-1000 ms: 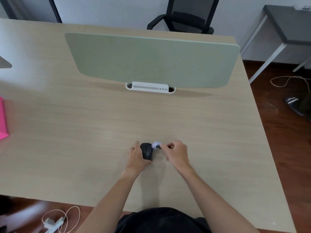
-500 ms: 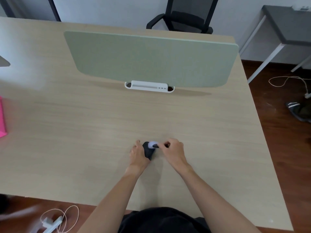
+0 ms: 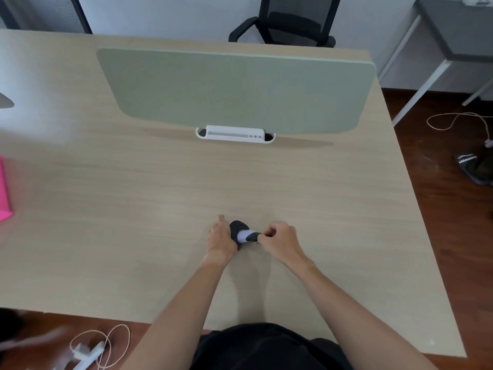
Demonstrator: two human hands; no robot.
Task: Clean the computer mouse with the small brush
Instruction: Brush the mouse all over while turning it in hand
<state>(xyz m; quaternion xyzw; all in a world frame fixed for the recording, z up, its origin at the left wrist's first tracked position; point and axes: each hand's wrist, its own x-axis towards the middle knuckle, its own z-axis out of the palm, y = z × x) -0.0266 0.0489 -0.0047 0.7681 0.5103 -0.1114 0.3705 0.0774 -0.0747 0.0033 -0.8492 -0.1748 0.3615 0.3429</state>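
A black computer mouse (image 3: 236, 227) lies on the light wooden desk (image 3: 133, 198), a little in front of my body. My left hand (image 3: 222, 239) grips its left side and holds it in place, covering its near end. My right hand (image 3: 280, 242) pinches the dark handle of a small brush (image 3: 246, 235). The brush's pale bristles rest on the mouse's top, across its middle.
A green divider panel (image 3: 234, 89) on a white base (image 3: 235, 133) stands across the desk's far half. A pink object (image 3: 4, 193) lies at the left edge. An office chair (image 3: 288, 22) stands behind the desk. Cables lie on the floor at lower left (image 3: 98, 345) and right (image 3: 458, 121).
The brush has moved left from the mouse's right edge onto its top. The mouse now sits turned slightly, and my left hand still holds it.
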